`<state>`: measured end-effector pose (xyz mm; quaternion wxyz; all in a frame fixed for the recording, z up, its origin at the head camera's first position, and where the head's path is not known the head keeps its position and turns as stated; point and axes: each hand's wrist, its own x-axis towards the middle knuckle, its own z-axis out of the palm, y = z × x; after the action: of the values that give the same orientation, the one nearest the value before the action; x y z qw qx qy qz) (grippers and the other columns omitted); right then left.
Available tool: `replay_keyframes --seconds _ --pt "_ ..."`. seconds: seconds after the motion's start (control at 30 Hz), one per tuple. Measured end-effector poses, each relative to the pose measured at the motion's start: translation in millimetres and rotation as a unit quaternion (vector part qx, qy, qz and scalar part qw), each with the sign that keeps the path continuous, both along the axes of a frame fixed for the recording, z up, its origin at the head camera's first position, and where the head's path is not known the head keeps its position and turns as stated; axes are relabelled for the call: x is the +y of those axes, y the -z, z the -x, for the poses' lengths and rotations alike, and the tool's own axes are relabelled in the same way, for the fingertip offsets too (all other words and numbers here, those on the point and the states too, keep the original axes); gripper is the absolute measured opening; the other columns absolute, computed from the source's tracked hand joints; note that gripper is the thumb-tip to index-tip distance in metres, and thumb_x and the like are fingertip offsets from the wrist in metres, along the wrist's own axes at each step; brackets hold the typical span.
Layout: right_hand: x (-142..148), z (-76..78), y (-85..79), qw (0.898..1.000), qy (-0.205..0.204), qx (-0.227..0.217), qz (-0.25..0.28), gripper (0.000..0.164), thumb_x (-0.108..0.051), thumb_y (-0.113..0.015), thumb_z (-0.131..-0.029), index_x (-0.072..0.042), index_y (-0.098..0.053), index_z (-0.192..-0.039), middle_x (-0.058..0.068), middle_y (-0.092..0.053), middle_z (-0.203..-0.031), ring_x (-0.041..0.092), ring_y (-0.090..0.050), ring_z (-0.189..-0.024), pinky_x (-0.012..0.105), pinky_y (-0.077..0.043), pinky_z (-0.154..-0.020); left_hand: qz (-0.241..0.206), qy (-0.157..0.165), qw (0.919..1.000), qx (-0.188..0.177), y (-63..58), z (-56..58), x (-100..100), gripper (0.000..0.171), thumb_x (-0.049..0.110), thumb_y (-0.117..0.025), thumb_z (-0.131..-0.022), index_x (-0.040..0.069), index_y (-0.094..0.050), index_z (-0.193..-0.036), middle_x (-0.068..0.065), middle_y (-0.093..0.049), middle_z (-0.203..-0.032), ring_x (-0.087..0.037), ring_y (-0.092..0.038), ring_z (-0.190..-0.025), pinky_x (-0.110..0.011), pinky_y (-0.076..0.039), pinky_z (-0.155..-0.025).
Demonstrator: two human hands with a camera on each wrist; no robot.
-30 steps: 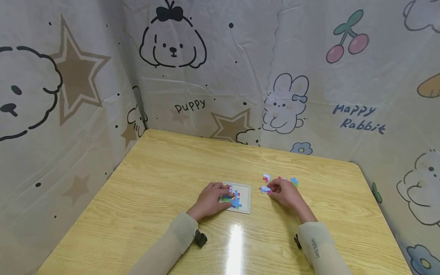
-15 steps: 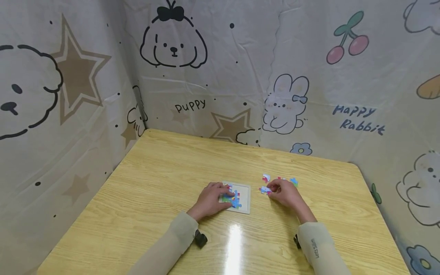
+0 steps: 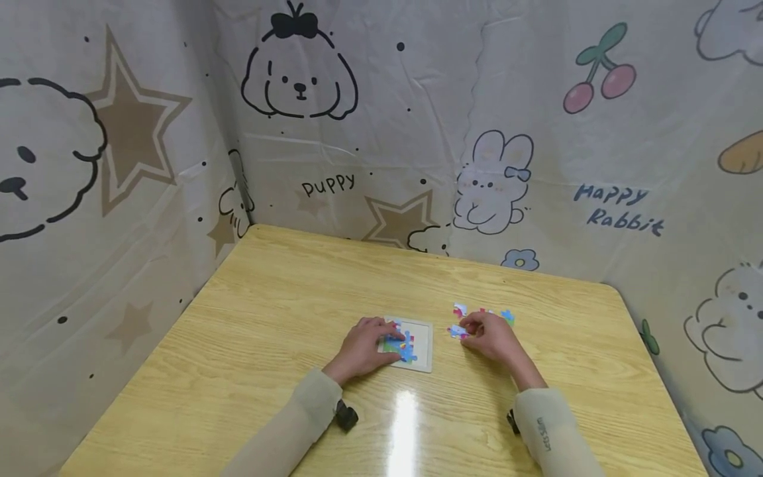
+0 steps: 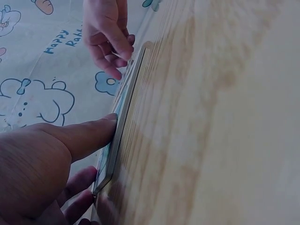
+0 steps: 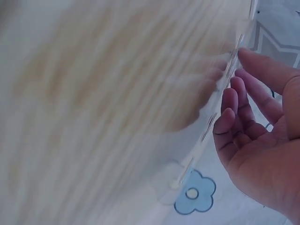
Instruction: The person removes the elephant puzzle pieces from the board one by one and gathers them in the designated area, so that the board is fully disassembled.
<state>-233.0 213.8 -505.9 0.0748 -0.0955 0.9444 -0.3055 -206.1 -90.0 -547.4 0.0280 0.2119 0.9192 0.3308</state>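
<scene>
On the tabletop (image 3: 334, 291) in front of you, the puzzle tray (image 3: 422, 351) lies flat beneath your left hand (image 3: 361, 348), and by the look of it you are partway through. Joined pieces (image 3: 408, 348) cover the tray's left side and reach toward its middle, while a pale strip down the right and some of the upper part are bare. Your left hand lies loosely spread at the tray's left edge, thumb and fingertips on it, probably steadying it; it covers part of the picture, so you cannot tell whether every spot there is filled.

Right of the tray and apart from it, your right hand (image 3: 492, 334) is narrowed, thumb and forefinger pinching the end of a blue-and-pink piece (image 3: 456, 332) that is not yet placed. Just beyond it lie a red-and-white piece (image 3: 459, 310), a mostly hidden red one (image 3: 483, 310) and a blue-green one (image 3: 507, 317). At least these four seem left to fit; your right hand may hide more.
</scene>
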Motion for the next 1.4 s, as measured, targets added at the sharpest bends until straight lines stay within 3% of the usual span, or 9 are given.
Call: replay_keyframes --seconds 0.17,0.27,0.43,0.6,0.73,0.93,1.13,1.4 --pt "-14.3 -2.1 -1.3 0.999 -0.012 0.002 0.032 0.022 -0.006 -0.077 -0.091 0.000 -0.074 -0.112 0.009 -0.069 -0.094 0.019 -0.062 -0.084 0.031 -0.052 -0.075 0.001 -0.002 1.0000 -0.001 0.3 -0.3 -1.5 0.039 0.038 -0.083 -0.088 0.026 -0.075 -0.124 -0.004 -0.065 -0.126 -0.032 -0.054 -0.126 -0.057 -0.043 -0.107" --pt "-27.9 -4.1 -2.0 0.998 -0.015 -0.009 0.054 0.021 -0.007 -0.075 -0.093 -0.001 -0.074 -0.114 0.007 -0.070 -0.094 0.018 -0.062 -0.085 0.029 -0.052 -0.074 0.005 -0.006 1.0000 -0.005 0.7 -0.1 -2.0 0.047 0.039 -0.083 -0.088 0.024 -0.071 -0.131 -0.008 -0.064 -0.132 -0.034 -0.052 -0.130 -0.058 -0.042 -0.109" --pt "-53.4 -7.0 0.6 0.996 -0.058 -0.018 0.069 0.022 -0.007 -0.074 -0.094 -0.003 -0.074 -0.116 0.005 -0.071 -0.096 0.015 -0.064 -0.087 0.029 -0.054 -0.078 0.010 -0.013 0.9998 -0.015 -1.0 -0.2 -2.0 0.056 0.040 -0.082 -0.088 0.022 -0.066 -0.139 -0.011 -0.061 -0.143 -0.036 -0.049 -0.136 -0.059 -0.040 -0.113" --pt "-72.6 -7.4 1.3 0.994 -0.092 -0.023 0.060 0.024 -0.008 -0.075 -0.093 -0.005 -0.074 -0.117 0.004 -0.073 -0.102 0.016 -0.066 -0.091 0.035 -0.058 -0.084 0.002 -0.010 0.9998 -0.015 -4.8 -0.5 -1.2 0.057 0.038 -0.082 -0.089 0.020 -0.065 -0.140 -0.012 -0.061 -0.142 -0.036 -0.049 -0.137 -0.059 -0.040 -0.114" --pt "-81.5 -5.3 0.8 0.994 -0.090 -0.030 0.055 0.026 -0.006 -0.078 -0.091 -0.005 -0.074 -0.117 0.004 -0.074 -0.100 0.016 -0.067 -0.089 0.038 -0.058 -0.084 -0.001 -0.007 0.9999 -0.013 -5.6 -0.2 0.0 0.056 0.037 -0.081 -0.090 0.019 -0.065 -0.140 -0.012 -0.061 -0.142 -0.036 -0.049 -0.137 -0.059 -0.040 -0.113" --pt "-88.6 -3.5 1.9 0.994 -0.088 -0.040 0.046 0.027 -0.005 -0.081 -0.088 -0.006 -0.075 -0.115 0.003 -0.072 -0.095 0.014 -0.065 -0.084 0.033 -0.056 -0.077 -0.002 -0.008 0.9998 -0.015 -5.3 -0.4 0.9 0.055 0.038 -0.081 -0.090 0.020 -0.066 -0.140 -0.012 -0.061 -0.141 -0.035 -0.049 -0.137 -0.059 -0.040 -0.113" --pt "-92.9 -2.2 2.9 0.995 -0.069 -0.055 0.048 0.030 -0.003 -0.083 -0.085 -0.009 -0.075 -0.114 0.001 -0.068 -0.095 0.014 -0.063 -0.085 0.035 -0.056 -0.080 -0.001 -0.011 0.9999 -0.012 -3.9 -0.6 -0.1 0.055 0.038 -0.082 -0.089 0.021 -0.066 -0.139 -0.011 -0.062 -0.139 -0.034 -0.050 -0.136 -0.058 -0.041 -0.112" --pt "-95.2 0.6 4.8 0.995 -0.075 -0.053 0.050 0.031 0.000 -0.084 -0.083 -0.007 -0.076 -0.111 0.002 -0.066 -0.092 0.015 -0.061 -0.083 0.034 -0.056 -0.080 0.003 -0.010 0.9999 -0.009 -3.6 -0.8 -1.6 0.055 0.039 -0.082 -0.089 0.021 -0.067 -0.138 -0.011 -0.063 -0.137 -0.034 -0.051 -0.134 -0.057 -0.042 -0.111"
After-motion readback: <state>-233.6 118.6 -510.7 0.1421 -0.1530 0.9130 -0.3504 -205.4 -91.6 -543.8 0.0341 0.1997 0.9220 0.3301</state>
